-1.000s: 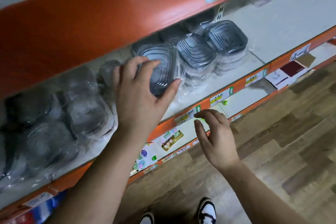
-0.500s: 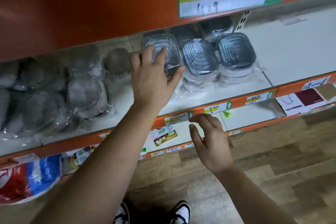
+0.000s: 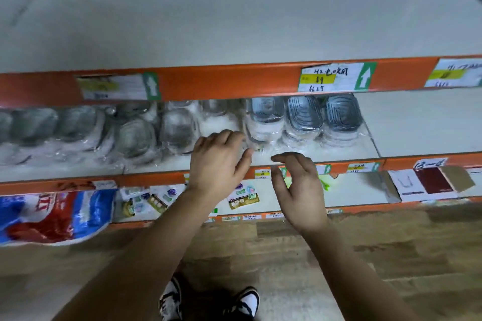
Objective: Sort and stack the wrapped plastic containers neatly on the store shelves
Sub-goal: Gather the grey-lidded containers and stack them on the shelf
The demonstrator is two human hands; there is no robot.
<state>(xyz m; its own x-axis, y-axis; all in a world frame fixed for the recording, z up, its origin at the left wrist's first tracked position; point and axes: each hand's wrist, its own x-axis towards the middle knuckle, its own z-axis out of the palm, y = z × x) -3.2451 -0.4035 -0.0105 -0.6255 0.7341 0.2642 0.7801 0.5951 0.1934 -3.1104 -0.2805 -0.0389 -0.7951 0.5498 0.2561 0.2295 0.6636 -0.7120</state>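
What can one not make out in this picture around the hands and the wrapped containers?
All in the head view:
Left hand: fingertips hidden behind its own knuckles, so any grip is uncertain.
Grey-lidded containers: back rows covered by the orange shelf edge.
Clear containers at left: blurred, count unclear.
Blue and red bag: cut by the left edge.
Small price tags: too small to read.

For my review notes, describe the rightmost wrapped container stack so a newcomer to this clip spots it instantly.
Find the upper orange shelf rail and its handwritten price label. Directly beneath stand three wrapped stacks with dark ridged lids. The wanted stack is the last on the right, with bare white shelf beyond it rather than another pack.
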